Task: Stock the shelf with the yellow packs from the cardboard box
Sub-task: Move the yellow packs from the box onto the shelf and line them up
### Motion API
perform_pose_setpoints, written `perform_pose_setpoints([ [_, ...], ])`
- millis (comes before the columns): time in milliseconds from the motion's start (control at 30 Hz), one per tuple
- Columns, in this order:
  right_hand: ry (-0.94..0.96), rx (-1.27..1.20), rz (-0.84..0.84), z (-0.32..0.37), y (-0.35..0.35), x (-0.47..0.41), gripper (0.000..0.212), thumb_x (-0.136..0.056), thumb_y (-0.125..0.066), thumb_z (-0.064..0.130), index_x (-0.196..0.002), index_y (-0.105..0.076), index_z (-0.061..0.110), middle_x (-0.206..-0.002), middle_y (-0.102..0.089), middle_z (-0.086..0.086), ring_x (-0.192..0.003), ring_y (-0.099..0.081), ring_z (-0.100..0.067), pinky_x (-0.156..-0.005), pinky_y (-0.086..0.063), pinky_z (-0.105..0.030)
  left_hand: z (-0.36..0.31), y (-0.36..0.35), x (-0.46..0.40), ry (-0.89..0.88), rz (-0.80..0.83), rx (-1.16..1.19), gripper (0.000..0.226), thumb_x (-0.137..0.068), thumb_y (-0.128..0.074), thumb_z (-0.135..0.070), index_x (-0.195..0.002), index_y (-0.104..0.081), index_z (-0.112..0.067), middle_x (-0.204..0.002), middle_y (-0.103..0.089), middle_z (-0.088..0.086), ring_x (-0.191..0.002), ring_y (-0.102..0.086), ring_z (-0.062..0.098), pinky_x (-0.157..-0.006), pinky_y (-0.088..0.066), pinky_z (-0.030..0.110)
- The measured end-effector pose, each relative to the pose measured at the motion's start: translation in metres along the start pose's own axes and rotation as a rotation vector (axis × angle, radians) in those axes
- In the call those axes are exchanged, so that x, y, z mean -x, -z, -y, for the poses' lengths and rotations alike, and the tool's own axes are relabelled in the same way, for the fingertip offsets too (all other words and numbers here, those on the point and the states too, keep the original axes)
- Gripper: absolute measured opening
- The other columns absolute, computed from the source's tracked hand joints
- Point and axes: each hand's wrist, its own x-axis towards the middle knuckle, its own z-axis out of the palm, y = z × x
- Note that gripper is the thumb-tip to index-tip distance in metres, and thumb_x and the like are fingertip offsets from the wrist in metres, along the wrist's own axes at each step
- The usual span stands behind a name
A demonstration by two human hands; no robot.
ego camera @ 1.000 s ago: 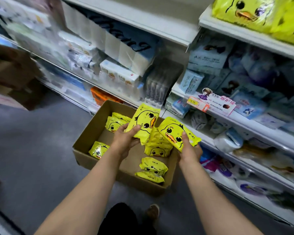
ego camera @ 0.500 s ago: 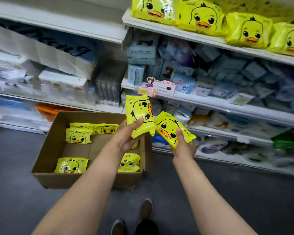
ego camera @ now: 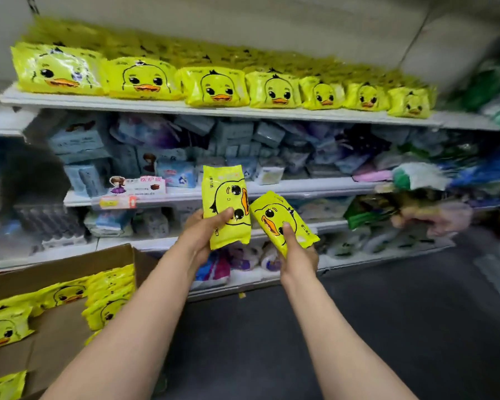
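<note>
From the head view, my left hand (ego camera: 205, 235) grips one yellow pack (ego camera: 225, 206) upright, thumb across its front, and my right hand (ego camera: 298, 255) holds a second yellow pack (ego camera: 280, 219) tilted, just beside the first. Both are raised before the shelves. The top shelf (ego camera: 156, 106) carries a row of the same packs (ego camera: 217, 88). The cardboard box (ego camera: 61, 327) at lower left holds more packs.

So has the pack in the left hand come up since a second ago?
Yes. The left hand's pack was over the cardboard box then; now it's raised in front of the middle shelf edge.
</note>
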Motion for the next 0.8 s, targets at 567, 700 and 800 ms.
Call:
perform_pose_setpoints([
  [567, 0.278, -0.288, -0.200, 0.257, 0.209, -0.202, 0.025, -0.080, -0.079, 0.003, -0.098, -0.068, 0.016, -0.111, -0.073, -0.008, -0.104, -0.070, -0.026, -0.099, -0.053, -0.051, 0.065, -0.408, -0.072, -0.059, 0.341, -0.198, 0.043, -0.081, -0.074, -0.004, -0.122, -0.061, -0.003, -0.103, -0.073, 0.015, -0.077, -0.073, 0.026, -0.059, -0.059, 0.040],
  [700, 0.313, -0.351, -0.215, 0.293, 0.226, -0.246, 0.027, -0.080, -0.079, 0.003, -0.098, -0.065, 0.018, -0.110, -0.073, -0.007, -0.102, -0.071, -0.024, -0.097, -0.053, -0.051, 0.063, -0.476, -0.095, -0.079, 0.372, -0.255, 0.039, -0.080, -0.076, -0.004, -0.117, -0.062, -0.006, -0.099, -0.074, 0.014, -0.077, -0.073, 0.026, -0.054, -0.058, 0.036],
  [800, 0.315, -0.369, -0.232, 0.313, 0.235, -0.283, 0.028, -0.079, -0.081, 0.007, -0.095, -0.063, 0.022, -0.107, -0.074, -0.004, -0.105, -0.070, -0.029, -0.097, -0.052, -0.052, 0.061, -0.517, -0.121, -0.092, 0.387, -0.305, 0.045, -0.074, -0.081, -0.007, -0.116, -0.064, -0.006, -0.099, -0.075, 0.013, -0.082, -0.073, 0.027, -0.060, -0.059, 0.039],
])
